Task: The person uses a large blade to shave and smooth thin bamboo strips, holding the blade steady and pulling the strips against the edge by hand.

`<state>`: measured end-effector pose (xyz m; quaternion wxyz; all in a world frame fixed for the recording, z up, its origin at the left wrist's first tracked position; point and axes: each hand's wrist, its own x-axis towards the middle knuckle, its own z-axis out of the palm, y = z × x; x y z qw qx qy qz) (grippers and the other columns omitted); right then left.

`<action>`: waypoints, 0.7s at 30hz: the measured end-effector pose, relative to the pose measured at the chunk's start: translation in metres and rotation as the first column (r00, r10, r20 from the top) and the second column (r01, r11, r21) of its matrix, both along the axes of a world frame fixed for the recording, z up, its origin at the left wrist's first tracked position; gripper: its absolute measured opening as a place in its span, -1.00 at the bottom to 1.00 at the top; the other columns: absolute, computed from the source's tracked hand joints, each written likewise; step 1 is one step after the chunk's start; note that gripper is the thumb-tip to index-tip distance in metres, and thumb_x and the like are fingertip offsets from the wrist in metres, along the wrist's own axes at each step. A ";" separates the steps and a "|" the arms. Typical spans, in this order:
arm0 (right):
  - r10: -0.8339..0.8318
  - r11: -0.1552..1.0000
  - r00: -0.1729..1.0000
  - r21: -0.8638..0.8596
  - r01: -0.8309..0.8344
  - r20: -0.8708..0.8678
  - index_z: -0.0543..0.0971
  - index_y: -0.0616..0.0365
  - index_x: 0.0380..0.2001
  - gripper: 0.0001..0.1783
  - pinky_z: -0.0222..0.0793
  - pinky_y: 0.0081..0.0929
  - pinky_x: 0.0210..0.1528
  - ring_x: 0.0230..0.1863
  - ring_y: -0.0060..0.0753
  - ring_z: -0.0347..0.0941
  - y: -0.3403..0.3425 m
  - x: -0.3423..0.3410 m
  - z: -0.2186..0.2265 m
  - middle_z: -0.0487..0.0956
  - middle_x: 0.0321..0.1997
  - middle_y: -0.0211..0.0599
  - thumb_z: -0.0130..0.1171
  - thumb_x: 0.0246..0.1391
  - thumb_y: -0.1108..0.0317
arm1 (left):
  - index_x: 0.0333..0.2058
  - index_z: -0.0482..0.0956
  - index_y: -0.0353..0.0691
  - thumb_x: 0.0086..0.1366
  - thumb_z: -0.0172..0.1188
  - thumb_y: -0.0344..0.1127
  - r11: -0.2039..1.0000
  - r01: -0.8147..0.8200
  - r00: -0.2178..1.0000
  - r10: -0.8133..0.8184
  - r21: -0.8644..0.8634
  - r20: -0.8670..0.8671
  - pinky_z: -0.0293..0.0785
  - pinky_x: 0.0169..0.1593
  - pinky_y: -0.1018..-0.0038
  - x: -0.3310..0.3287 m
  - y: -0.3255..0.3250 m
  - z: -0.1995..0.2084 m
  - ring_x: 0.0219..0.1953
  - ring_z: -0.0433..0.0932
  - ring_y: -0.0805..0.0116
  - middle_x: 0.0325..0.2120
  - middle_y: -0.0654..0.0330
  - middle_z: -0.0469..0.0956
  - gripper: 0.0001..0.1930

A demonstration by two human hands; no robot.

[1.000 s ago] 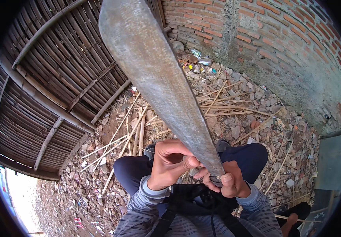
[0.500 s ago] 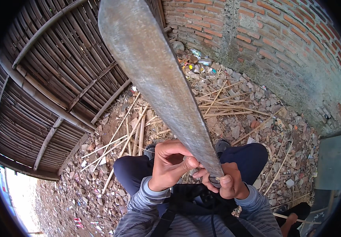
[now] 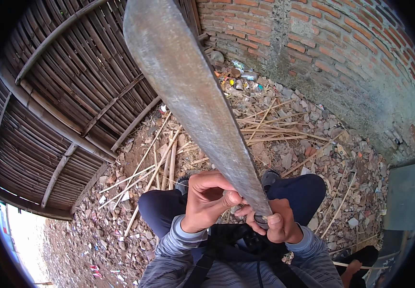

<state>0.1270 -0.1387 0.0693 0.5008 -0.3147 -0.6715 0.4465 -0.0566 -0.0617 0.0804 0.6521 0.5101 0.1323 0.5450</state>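
A long machete [image 3: 193,96] with a worn grey-brown blade rises from my lap toward the upper left, its broad end cut off by the top of the picture. My right hand [image 3: 282,223] is closed around the machete at its lower end, the thumb lying by the base of the blade. Most of the handle is hidden by the fingers. Beside the lower blade, my left hand [image 3: 210,201] is curled with thumb and forefinger pinched together. Whatever is between those fingertips is too small or hidden to make out.
Thin bamboo strips [image 3: 274,132] and more split sticks [image 3: 162,161] lie on rubble ground. A slatted bamboo wall [image 3: 73,72] stands left, a brick wall [image 3: 342,57] behind right. Another person's hand [image 3: 354,266] shows at lower right, near a grey panel [image 3: 406,199].
The broad end of the machete has swung slightly to the right. Both hands keep nearly the same place and grip.
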 end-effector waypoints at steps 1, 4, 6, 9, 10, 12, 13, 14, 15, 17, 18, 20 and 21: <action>0.009 1.000 1.000 -0.008 -0.009 0.004 0.66 0.38 0.04 -0.13 0.32 -0.53 -0.59 -0.69 -0.58 0.43 -0.001 0.001 0.000 0.49 -0.64 -0.39 -0.41 0.56 -0.23 | -0.36 0.70 -0.41 0.31 0.47 -0.27 1.000 0.007 1.000 -0.007 -0.003 0.001 0.65 -0.35 0.36 0.000 0.000 0.001 -0.40 0.76 0.11 -0.48 0.06 0.62 -0.73; 0.012 1.000 1.000 0.001 -0.012 0.021 0.66 0.38 0.04 -0.14 0.34 -0.52 -0.58 -0.67 -0.57 0.45 -0.001 0.002 0.000 0.50 -0.62 -0.36 -0.39 0.56 -0.23 | -0.36 0.69 -0.41 0.30 0.47 -0.28 1.000 0.030 1.000 -0.030 0.007 -0.003 0.65 -0.33 0.36 -0.001 0.000 0.002 -0.40 0.76 0.11 -0.48 0.06 0.62 -0.74; -0.010 1.000 1.000 0.013 0.010 0.027 0.66 0.39 0.04 -0.15 0.35 -0.51 -0.57 -0.66 -0.56 0.46 -0.001 0.002 0.002 0.51 -0.60 -0.34 -0.37 0.56 -0.22 | -0.36 0.69 -0.41 0.28 0.49 -0.29 0.999 0.034 0.999 -0.033 0.010 -0.007 0.65 -0.32 0.36 -0.002 0.001 0.003 -0.40 0.75 0.13 -0.48 0.06 0.62 -0.74; -0.040 0.999 0.999 -0.003 0.040 0.035 0.65 0.40 0.05 -0.16 0.35 -0.50 -0.56 -0.65 -0.55 0.47 -0.004 0.000 0.007 0.52 -0.59 -0.34 -0.36 0.56 -0.21 | -0.31 0.71 -0.39 0.27 0.49 -0.36 0.998 0.062 0.998 -0.062 0.016 -0.005 0.63 -0.26 0.39 -0.005 0.004 -0.001 -0.35 0.73 0.23 -0.40 0.06 0.67 -0.80; -0.030 0.999 0.999 -0.017 0.031 0.043 0.65 0.40 0.05 -0.16 0.35 -0.49 -0.56 -0.65 -0.55 0.47 -0.005 0.001 0.009 0.52 -0.59 -0.33 -0.36 0.56 -0.20 | -0.26 0.71 -0.37 0.29 0.47 -0.41 0.994 0.099 0.995 -0.099 0.038 -0.005 0.62 -0.22 0.41 -0.009 0.007 -0.003 -0.30 0.73 0.29 -0.32 0.05 0.72 -0.85; -0.025 0.999 0.999 -0.022 0.026 0.038 0.64 0.40 0.07 -0.17 0.34 -0.50 -0.56 -0.66 -0.56 0.46 -0.005 0.001 0.009 0.52 -0.59 -0.34 -0.36 0.56 -0.20 | -0.23 0.73 -0.35 0.29 0.46 -0.47 0.986 0.161 0.987 -0.162 0.028 0.015 0.61 -0.15 0.42 -0.012 0.008 -0.002 -0.24 0.72 0.36 -0.25 0.05 0.76 -0.88; -0.031 0.999 0.999 -0.015 0.031 0.025 0.64 0.40 0.07 -0.17 0.33 -0.50 -0.56 -0.66 -0.57 0.45 -0.005 0.000 0.008 0.51 -0.60 -0.34 -0.36 0.57 -0.20 | -0.28 0.72 -0.36 0.25 0.50 -0.42 0.991 0.130 0.991 -0.130 -0.005 0.009 0.60 -0.22 0.43 -0.010 0.006 0.002 -0.31 0.71 0.34 -0.33 0.06 0.72 -0.84; -0.037 0.999 0.999 -0.008 0.037 0.011 0.63 0.40 0.08 -0.17 0.32 -0.51 -0.57 -0.66 -0.58 0.44 -0.005 -0.001 0.007 0.51 -0.60 -0.35 -0.37 0.57 -0.19 | -0.33 0.71 -0.37 0.21 0.54 -0.36 0.994 0.099 0.995 -0.099 -0.038 0.001 0.59 -0.29 0.44 -0.007 0.003 0.007 -0.39 0.69 0.33 -0.40 0.07 0.68 -0.79; 0.006 1.000 1.000 -0.028 -0.006 0.008 0.63 0.40 0.10 -0.17 0.31 -0.52 -0.57 -0.67 -0.59 0.43 -0.004 0.001 0.007 0.50 -0.62 -0.36 -0.37 0.57 -0.19 | -0.39 0.71 -0.38 0.17 0.59 -0.31 0.995 0.067 0.998 -0.067 -0.070 -0.008 0.58 -0.36 0.45 -0.005 0.002 0.009 -0.47 0.67 0.31 -0.48 0.07 0.64 -0.74; 0.093 0.993 0.996 -0.066 -0.093 -0.003 0.62 0.39 0.12 -0.18 0.29 -0.53 -0.58 -0.69 -0.61 0.40 -0.002 0.009 0.010 0.47 -0.64 -0.38 -0.37 0.57 -0.18 | -0.39 0.70 -0.38 0.16 0.59 -0.32 0.994 0.075 0.997 -0.076 -0.076 -0.015 0.57 -0.36 0.45 -0.007 0.002 0.009 -0.47 0.67 0.33 -0.48 0.08 0.64 -0.74; 0.121 0.989 0.993 -0.082 -0.122 -0.011 0.61 0.39 0.13 -0.18 0.29 -0.53 -0.58 -0.70 -0.62 0.39 -0.001 0.012 0.011 0.46 -0.65 -0.38 -0.37 0.57 -0.18 | -0.39 0.70 -0.37 0.16 0.60 -0.32 0.994 0.079 0.997 -0.081 -0.080 -0.019 0.57 -0.36 0.46 -0.008 0.002 0.009 -0.46 0.67 0.34 -0.47 0.08 0.64 -0.74; 0.175 0.978 0.984 -0.112 -0.176 -0.022 0.61 0.39 0.14 -0.19 0.28 -0.54 -0.59 -0.72 -0.62 0.36 0.001 0.017 0.015 0.44 -0.68 -0.40 -0.38 0.58 -0.17 | -0.28 0.74 -0.36 0.23 0.52 -0.43 0.990 0.138 0.990 -0.139 -0.036 -0.027 0.60 -0.20 0.44 -0.015 0.006 0.005 -0.31 0.70 0.38 -0.35 0.08 0.73 -0.83; 0.186 0.976 0.982 -0.114 -0.188 -0.030 0.60 0.39 0.15 -0.20 0.28 -0.54 -0.59 -0.73 -0.62 0.36 0.002 0.018 0.017 0.44 -0.68 -0.40 -0.38 0.58 -0.16 | -0.22 0.75 -0.36 0.26 0.48 -0.48 0.986 0.168 0.985 -0.168 -0.014 -0.033 0.61 -0.12 0.43 -0.017 0.008 0.004 -0.24 0.72 0.40 -0.29 0.08 0.77 -0.86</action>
